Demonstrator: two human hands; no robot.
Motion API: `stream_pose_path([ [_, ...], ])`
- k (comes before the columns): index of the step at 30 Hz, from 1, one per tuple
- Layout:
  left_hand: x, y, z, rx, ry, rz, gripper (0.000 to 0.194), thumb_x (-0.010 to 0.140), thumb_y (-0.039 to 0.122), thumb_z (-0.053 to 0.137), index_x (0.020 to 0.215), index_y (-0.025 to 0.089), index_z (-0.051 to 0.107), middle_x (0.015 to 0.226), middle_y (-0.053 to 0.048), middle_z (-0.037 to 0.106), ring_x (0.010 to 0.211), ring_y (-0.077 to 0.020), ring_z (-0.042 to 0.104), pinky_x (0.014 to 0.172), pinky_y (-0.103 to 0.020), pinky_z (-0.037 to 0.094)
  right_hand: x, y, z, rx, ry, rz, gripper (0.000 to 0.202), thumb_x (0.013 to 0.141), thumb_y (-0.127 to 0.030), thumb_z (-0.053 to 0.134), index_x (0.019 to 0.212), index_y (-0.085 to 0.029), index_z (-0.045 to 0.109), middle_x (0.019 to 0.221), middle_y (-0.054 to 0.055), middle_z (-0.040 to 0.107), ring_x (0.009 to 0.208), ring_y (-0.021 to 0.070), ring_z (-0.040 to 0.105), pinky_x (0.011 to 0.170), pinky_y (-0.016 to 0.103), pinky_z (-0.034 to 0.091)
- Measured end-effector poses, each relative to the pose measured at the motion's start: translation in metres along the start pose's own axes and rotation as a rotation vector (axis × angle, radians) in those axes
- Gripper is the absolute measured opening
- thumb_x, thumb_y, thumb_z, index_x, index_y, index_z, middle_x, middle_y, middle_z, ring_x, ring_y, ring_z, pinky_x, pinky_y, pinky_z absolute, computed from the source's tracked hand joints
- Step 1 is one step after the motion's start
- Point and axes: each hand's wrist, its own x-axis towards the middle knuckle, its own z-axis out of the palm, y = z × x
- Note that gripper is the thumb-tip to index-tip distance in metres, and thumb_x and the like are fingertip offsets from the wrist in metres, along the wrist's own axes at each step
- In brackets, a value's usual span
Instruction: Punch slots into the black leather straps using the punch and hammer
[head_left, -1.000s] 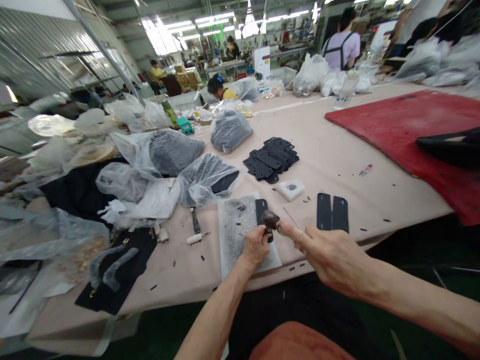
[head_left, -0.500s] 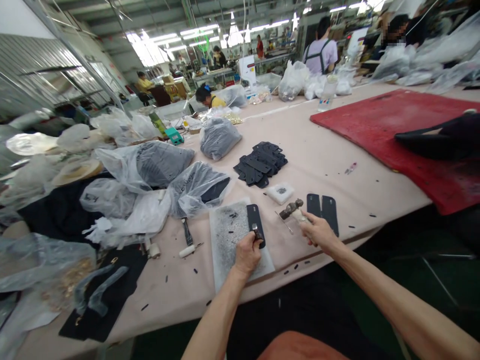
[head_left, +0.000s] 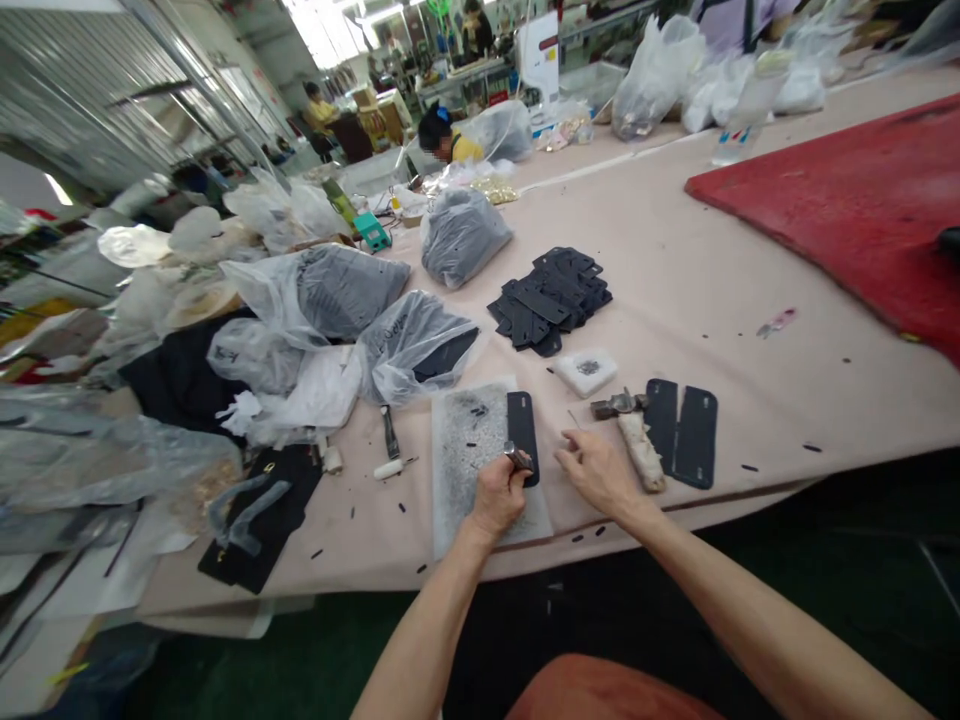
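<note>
My left hand [head_left: 500,495] is closed round a metal punch [head_left: 517,457], held over the lower part of a black strip [head_left: 523,425]. The strip lies on the right side of a speckled white board [head_left: 455,465]. My right hand [head_left: 598,472] holds nothing, its fingers apart, just above the table. Right beside it lies a hammer [head_left: 640,450] with a wrapped handle, its head touching the nearer of two black pieces [head_left: 696,440]. A thin metal rod [head_left: 573,419] is partly visible by my right fingertips. Behind is a small white block [head_left: 586,371].
A pile of black strips [head_left: 551,300] lies farther back. Plastic bags [head_left: 416,348] crowd the left side. A black-handled tool [head_left: 390,433] and a white-handled awl [head_left: 390,468] lie left of the board. A red mat [head_left: 840,200] covers the right. A person [head_left: 450,140] sits beyond.
My right hand has let go of the hammer, which now lies on the table, and has moved left of it. The view has shifted. My left hand still grips the punch.
</note>
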Motion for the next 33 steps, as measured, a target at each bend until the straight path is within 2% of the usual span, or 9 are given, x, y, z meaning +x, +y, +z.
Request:
stream_pose_path([
  [4, -0.001, 0.002, -0.001, -0.009, -0.012, -0.017, 0.022, 0.086, 0.017, 0.050, 0.100, 0.019, 0.066, 0.100, -0.009, 0.074, 0.096, -0.0212, 0.069, 0.087, -0.035, 0.055, 0.015, -0.019, 0.040, 0.268, -0.180, 0.177, 0.020, 0.078, -0.024, 0.057, 0.092, -0.014, 0.068, 0.079, 0.007, 0.067, 0.075, 0.0180, 0.059, 0.066, 0.026, 0.039],
  [8, 0.001, 0.003, -0.002, -0.061, 0.014, -0.109, 0.022, 0.087, 0.020, 0.050, 0.098, 0.019, 0.068, 0.099, -0.008, 0.074, 0.094, -0.0206, 0.069, 0.086, -0.034, 0.054, 0.031, -0.017, 0.052, 0.347, -0.234, 0.275, 0.003, 0.065, -0.014, 0.058, 0.067, -0.016, 0.059, 0.057, 0.000, 0.055, 0.057, 0.0129, 0.048, 0.053, 0.024, 0.029],
  [13, 0.008, 0.003, -0.004, -0.160, 0.274, -0.368, 0.023, 0.090, 0.031, 0.050, 0.092, 0.017, 0.068, 0.087, -0.007, 0.074, 0.082, -0.0207, 0.069, 0.079, -0.033, 0.053, 0.034, -0.012, 0.050, 0.444, -0.269, 0.278, 0.008, 0.061, -0.011, 0.056, 0.061, -0.018, 0.052, 0.052, -0.004, 0.049, 0.054, 0.0111, 0.044, 0.050, 0.023, 0.027],
  [15, 0.008, 0.002, -0.005, -0.144, 0.329, -0.412, 0.023, 0.089, 0.033, 0.051, 0.091, 0.017, 0.068, 0.085, -0.007, 0.074, 0.082, -0.0217, 0.069, 0.079, -0.034, 0.052, 0.030, -0.011, 0.049, 0.498, -0.290, 0.280, 0.008, 0.062, -0.012, 0.055, 0.062, -0.018, 0.051, 0.052, -0.004, 0.049, 0.054, 0.0110, 0.046, 0.050, 0.022, 0.028],
  [20, -0.007, -0.002, -0.016, -0.007, 0.290, -0.352, 0.024, 0.086, 0.034, 0.054, 0.089, 0.017, 0.070, 0.082, -0.008, 0.073, 0.079, -0.0231, 0.069, 0.074, -0.033, 0.052, 0.024, -0.009, 0.042, 0.596, -0.381, 0.313, 0.012, 0.061, -0.010, 0.051, 0.067, -0.020, 0.047, 0.044, -0.006, 0.048, 0.044, 0.0107, 0.047, 0.045, 0.021, 0.030],
  [24, -0.019, -0.008, -0.021, -0.013, 0.270, -0.277, 0.024, 0.086, 0.031, 0.051, 0.092, 0.017, 0.070, 0.085, -0.008, 0.074, 0.081, -0.0229, 0.070, 0.076, -0.033, 0.054, 0.030, -0.012, 0.023, 0.630, -0.440, 0.299, 0.012, 0.060, -0.010, 0.049, 0.067, -0.020, 0.047, 0.040, -0.004, 0.052, 0.037, 0.0121, 0.048, 0.040, 0.020, 0.029],
  [29, -0.022, -0.008, -0.021, -0.042, 0.265, -0.230, 0.022, 0.085, 0.028, 0.051, 0.090, 0.017, 0.070, 0.084, -0.008, 0.074, 0.080, -0.0228, 0.070, 0.075, -0.033, 0.054, 0.038, -0.024, 0.003, 0.698, -0.385, 0.246, 0.010, 0.060, -0.014, 0.050, 0.065, -0.020, 0.046, 0.038, -0.004, 0.051, 0.036, 0.0117, 0.047, 0.038, 0.020, 0.030],
  [33, -0.022, 0.006, -0.029, -0.056, 0.277, -0.288, 0.018, 0.083, 0.028, 0.054, 0.083, 0.017, 0.068, 0.073, -0.006, 0.070, 0.070, -0.0213, 0.066, 0.068, -0.031, 0.052, 0.029, -0.033, 0.005, 0.762, -0.323, 0.249, 0.011, 0.062, -0.020, 0.053, 0.069, -0.021, 0.046, 0.042, -0.005, 0.053, 0.038, 0.0110, 0.049, 0.041, 0.020, 0.034],
])
